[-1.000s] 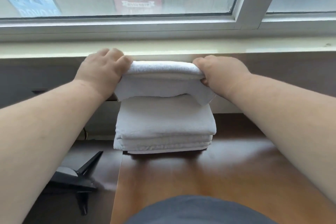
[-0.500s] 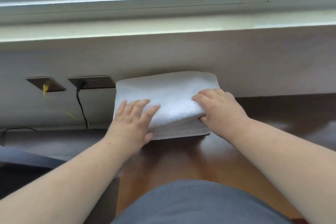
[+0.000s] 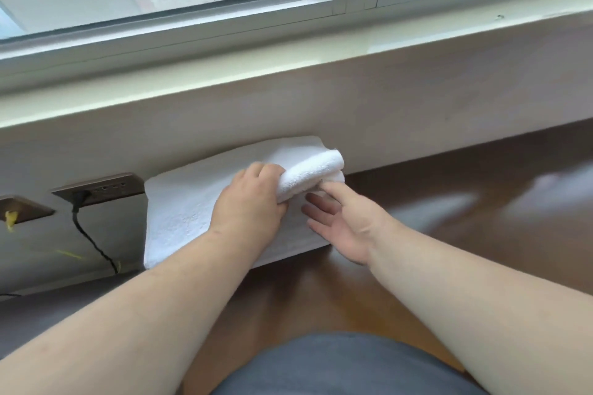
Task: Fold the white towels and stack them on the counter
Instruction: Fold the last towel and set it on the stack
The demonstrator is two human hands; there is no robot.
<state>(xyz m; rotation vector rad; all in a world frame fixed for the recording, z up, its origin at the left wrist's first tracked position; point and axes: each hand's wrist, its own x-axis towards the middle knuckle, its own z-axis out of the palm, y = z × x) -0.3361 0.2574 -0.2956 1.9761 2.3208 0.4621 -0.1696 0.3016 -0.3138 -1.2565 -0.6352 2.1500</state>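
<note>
Your left hand (image 3: 248,205) is gripping rolled towel end (image 3: 313,175) at right edge of towel stack (image 3: 179,212); right hand (image 3: 341,223), fingers spread and holding nothing, is hovering just right of stack, nearer to roll's free end.

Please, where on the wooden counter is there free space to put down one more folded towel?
Bare wood lies right of the towel stack, between the right hand and the wall, along the counter. A narrower strip runs between the stack and the person's body. Around the stack's right end it is crowded: the left hand grips a lifted fold there.
</note>
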